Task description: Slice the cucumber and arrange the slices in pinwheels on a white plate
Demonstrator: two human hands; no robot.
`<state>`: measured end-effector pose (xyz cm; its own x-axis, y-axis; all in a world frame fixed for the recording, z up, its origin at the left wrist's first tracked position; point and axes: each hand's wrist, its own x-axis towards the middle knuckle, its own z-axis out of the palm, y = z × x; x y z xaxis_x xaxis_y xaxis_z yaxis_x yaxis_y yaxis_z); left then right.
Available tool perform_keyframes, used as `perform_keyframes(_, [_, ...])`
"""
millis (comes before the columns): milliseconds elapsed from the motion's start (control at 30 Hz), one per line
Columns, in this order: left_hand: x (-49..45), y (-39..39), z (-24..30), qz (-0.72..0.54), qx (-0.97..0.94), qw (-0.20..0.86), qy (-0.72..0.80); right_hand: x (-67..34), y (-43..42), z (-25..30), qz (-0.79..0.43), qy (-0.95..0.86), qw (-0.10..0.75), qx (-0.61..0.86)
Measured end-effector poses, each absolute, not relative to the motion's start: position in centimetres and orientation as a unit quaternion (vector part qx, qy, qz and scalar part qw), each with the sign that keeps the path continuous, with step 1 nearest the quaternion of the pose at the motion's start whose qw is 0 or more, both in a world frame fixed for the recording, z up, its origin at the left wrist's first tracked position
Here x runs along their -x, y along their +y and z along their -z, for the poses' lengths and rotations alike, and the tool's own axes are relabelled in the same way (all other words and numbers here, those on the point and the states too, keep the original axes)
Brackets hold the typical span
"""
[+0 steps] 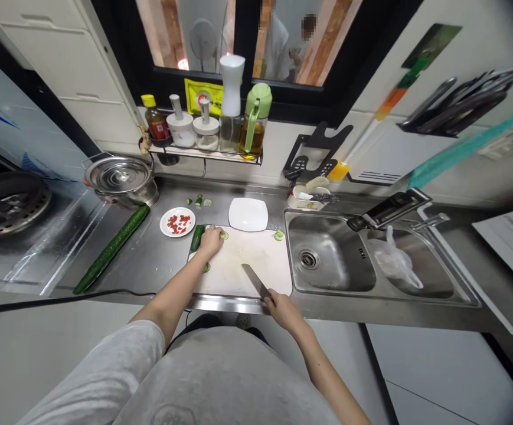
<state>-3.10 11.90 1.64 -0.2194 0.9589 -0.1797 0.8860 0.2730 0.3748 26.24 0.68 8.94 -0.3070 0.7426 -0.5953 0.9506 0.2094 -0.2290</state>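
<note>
Stainless counter (150,271) runs along a tiled wall under a dark-framed window (246,47); a person (278,41) in a pale top is partly visible through the glass. Shelf (203,152) below the window: sauce bottle (156,121) with yellow cap, two white-lidded jars, yellow packet (198,95), green-topped oil bottle (254,124).

White cutting board (238,277) sits at the counter's front, just left of the double sink (333,283). Cut cucumber piece (197,237) lies at the board's upper left, beside the left hand. Slices: one (224,235) by the left fingertips, some (206,267) near that wrist, a small group (278,235) at the board's upper right corner.

Right hand (284,308): fingers wrapped round the handle of the knife (256,280), firm hold, at the board's front edge. Blade points up-left over the board, well apart from the cucumber piece.

Left hand (212,241): palm down, low over the upper left of the board. Can't tell if it grips anything; fingers are mostly hidden.

Around it: round plate (163,224) with chopped red bits (179,223), left of the board. White dish (248,214) at the board's back edge. Whole cucumber (111,249) lies diagonally further left, its upper end near the lidded steel pot (123,177). Clear plastic bag (398,262) in the right basin.
</note>
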Motion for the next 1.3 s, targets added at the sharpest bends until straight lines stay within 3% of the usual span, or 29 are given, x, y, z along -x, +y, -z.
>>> perform_keyframes(567, [3.5,14.0,-2.3,-0.134,-0.600,0.237,0.752,-25.9,1.2,-8.7,0.272,0.765,0.166,-0.559])
perform_keyframes(967, [2.3,7.4,-1.6,-0.236,-0.474,0.435,0.728,-25.4,1.5,-7.5,0.258,0.774,0.166,-0.553])
perform_keyframes(1300, [3.2,5.0,-3.2,-0.071,-0.551,0.278,0.784,-22.2,1.6,-8.7,0.239,0.790,0.200,-0.529])
